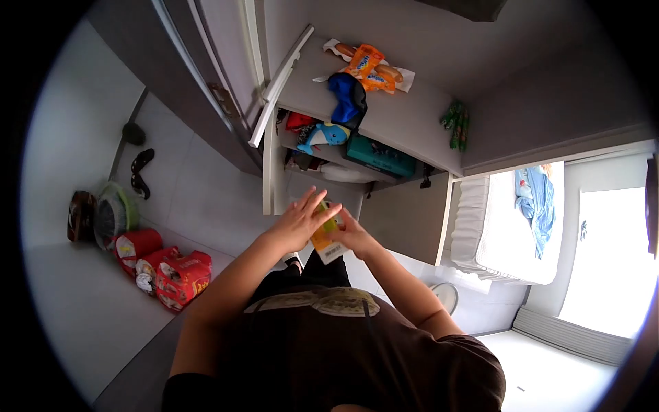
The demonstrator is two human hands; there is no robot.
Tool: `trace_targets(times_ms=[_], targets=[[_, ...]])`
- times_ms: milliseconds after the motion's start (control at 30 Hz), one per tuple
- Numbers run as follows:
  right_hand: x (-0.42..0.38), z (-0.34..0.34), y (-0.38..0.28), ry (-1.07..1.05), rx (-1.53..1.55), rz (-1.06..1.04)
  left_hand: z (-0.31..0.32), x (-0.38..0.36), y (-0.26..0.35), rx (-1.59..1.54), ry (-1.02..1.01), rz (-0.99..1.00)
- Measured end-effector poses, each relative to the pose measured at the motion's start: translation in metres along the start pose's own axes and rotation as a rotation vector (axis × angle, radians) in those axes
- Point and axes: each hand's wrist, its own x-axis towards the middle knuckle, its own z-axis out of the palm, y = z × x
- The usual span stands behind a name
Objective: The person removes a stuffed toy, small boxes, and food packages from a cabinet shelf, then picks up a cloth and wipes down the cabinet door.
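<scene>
A small yellow box point(322, 239) with a white, barcode-like end is between my two hands in front of my torso. Its upper part is partly covered by fingers. My left hand point(295, 225) is on the box's left side, fingers reaching over its upper part. My right hand point(355, 237) grips the right side, with its thumb side toward the top. Just beyond the hands is an open cabinet compartment holding a blue shark-like toy point(324, 136) and a teal box point(379, 156).
On the cabinet shelf point(412, 113) lie orange snack packets point(371, 69), a blue-and-black cloth item point(348, 99) and green packets point(456, 125). A cabinet door point(408, 216) hangs open at right. Red bags point(180, 275) stand at left; a white bed point(498, 233) is at right.
</scene>
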Motion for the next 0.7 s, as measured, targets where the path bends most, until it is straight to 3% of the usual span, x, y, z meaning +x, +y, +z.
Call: trace_targets(times_ms=[100, 167, 200, 267, 300, 333, 367, 400, 467, 567, 700], targets=[[0.047, -0.032, 0.018, 0.273, 0.007, -0.165, -0.018, 0.003, 0.011, -0.094, 0.180, -0.145], [0.109, -0.088, 0.060, 0.488, -0.189, -0.344, -0.022, 0.001, 0.009, -0.129, 0.257, -0.152], [0.112, -0.102, 0.039, 0.512, -0.155, -0.220, -0.023, -0.002, 0.008, -0.156, 0.332, -0.153], [0.129, -0.125, 0.020, 0.550, -0.012, -0.318, -0.031, -0.011, 0.003, -0.165, 0.366, -0.201], [0.154, -0.155, 0.029, 0.601, -0.273, -0.398, -0.034, -0.016, -0.001, -0.101, 0.408, -0.251], [0.154, -0.159, 0.007, 0.660, -0.526, -0.209, -0.036, -0.020, -0.004, -0.037, 0.447, -0.298], [0.174, -0.172, 0.011, 0.736, -0.638, -0.343, -0.040, -0.024, -0.007, -0.049, 0.499, -0.341], [0.194, -0.185, 0.014, 0.719, -0.644, -0.341, -0.043, -0.028, -0.008, -0.051, 0.498, -0.359], [0.221, -0.194, 0.003, 0.914, -1.048, -0.170, -0.044, -0.035, -0.013, -0.005, 0.491, -0.484], [0.242, -0.183, -0.019, 1.007, -0.950, -0.099, -0.030, -0.045, -0.021, -0.065, 0.415, -0.550], [0.256, -0.166, -0.036, 0.912, -0.851, 0.098, -0.006, -0.051, -0.029, -0.173, 0.334, -0.565]])
